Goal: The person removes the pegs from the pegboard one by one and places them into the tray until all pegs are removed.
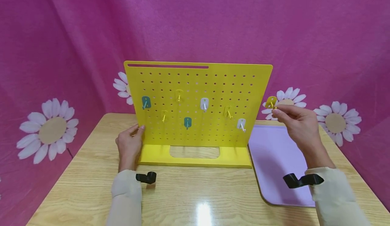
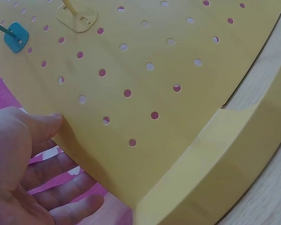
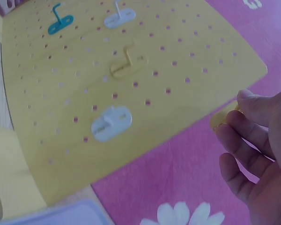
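The right hand (image 1: 300,122) is hovering just past the right edge of the pegboard (image 1: 213,84), raised above the tray (image 1: 274,158). Its thumb and forefinger are pinching a small yellow hook (image 1: 271,102), the other fingers curling loosely beneath. In the right wrist view the hook (image 3: 223,119) is showing only as a yellow sliver between the fingertips (image 3: 241,110), apart from the board's edge (image 3: 178,126).

The left hand (image 1: 129,143) is resting against the board's lower left edge, fingers relaxed and nearly straight, the thumb lying on the front face. The left wrist view is showing the thumb (image 2: 42,126) touching the board's edge (image 2: 131,93) while the fingers are reaching behind it; the hand is gripping nothing else.

The pegboard is standing upright on its yellow base (image 1: 158,155) on the wooden table (image 1: 182,192). Seven hooks are sitting in its holes: a teal one (image 1: 146,102) at left, another teal one (image 1: 187,122) lower in the middle, white ones (image 1: 204,104) at centre and lower right (image 1: 241,123), and three yellow ones (image 1: 179,95) that are nearly blending into the board.

The lilac tray is lying flat on the table, just right of the base. A pink cloth with daisies (image 1: 48,129) is hanging behind. A black camera mount (image 1: 147,177) is sticking out from each cream sleeve (image 1: 126,192).
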Demonstrator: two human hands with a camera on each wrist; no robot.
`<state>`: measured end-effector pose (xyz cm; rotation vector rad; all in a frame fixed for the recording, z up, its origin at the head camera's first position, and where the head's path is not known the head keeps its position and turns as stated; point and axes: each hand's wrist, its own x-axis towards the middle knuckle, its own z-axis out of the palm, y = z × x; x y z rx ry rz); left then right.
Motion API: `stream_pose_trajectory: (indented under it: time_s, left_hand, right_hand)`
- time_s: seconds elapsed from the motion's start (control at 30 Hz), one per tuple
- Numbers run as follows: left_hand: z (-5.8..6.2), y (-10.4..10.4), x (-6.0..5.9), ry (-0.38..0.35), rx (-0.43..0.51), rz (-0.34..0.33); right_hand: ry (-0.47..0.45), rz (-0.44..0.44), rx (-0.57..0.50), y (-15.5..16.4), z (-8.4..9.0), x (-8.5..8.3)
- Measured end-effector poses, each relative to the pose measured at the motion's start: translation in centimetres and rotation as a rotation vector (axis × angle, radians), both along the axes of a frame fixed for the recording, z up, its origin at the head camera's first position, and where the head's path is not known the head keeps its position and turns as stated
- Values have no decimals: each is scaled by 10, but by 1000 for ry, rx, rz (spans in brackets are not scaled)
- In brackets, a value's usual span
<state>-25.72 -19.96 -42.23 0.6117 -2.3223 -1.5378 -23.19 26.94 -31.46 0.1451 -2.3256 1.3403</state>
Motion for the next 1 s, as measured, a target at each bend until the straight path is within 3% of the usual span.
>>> stream_pose_trajectory:
  time_s: [0.33,0.67,1.0]
  left_hand:
    - [0,0,2,-15,17,28]
    - [-1,-2,2,63,-7,33]
    - [-1,2,1,64,-5,28]
  right_hand:
    - [-88,-44,67,23,-30,-5]
    - [-197,-38,122,33,-59,-17]
    - [-256,-42,197,38,-92,-27]
